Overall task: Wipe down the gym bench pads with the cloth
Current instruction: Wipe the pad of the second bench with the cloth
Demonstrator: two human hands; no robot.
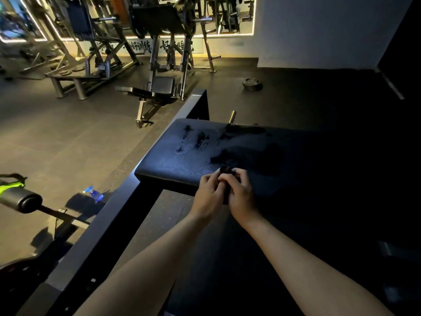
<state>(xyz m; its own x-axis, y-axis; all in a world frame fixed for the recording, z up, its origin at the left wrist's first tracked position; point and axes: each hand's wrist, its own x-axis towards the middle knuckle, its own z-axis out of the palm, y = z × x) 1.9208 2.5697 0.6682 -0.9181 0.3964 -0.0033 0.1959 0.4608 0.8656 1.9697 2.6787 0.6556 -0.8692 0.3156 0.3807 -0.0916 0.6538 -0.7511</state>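
A dark padded bench pad (177,163) lies in front of me, with wet dark streaks and droplets across its top. At the pad's near edge my left hand (208,193) and my right hand (241,192) are pressed together, both closed around a small dark cloth (226,171) bunched between the fingers. Only a bit of the cloth shows above my fingertips; the rest is hidden in my hands. The right part of the pad fades into deep shadow.
A dark metal frame beam (127,201) runs diagonally along the pad's left side. A blue spray bottle (94,195) lies on the floor to the left. A foam roller bar (20,200) juts in at far left. Weight machines (159,65) and a weight plate (252,84) stand beyond.
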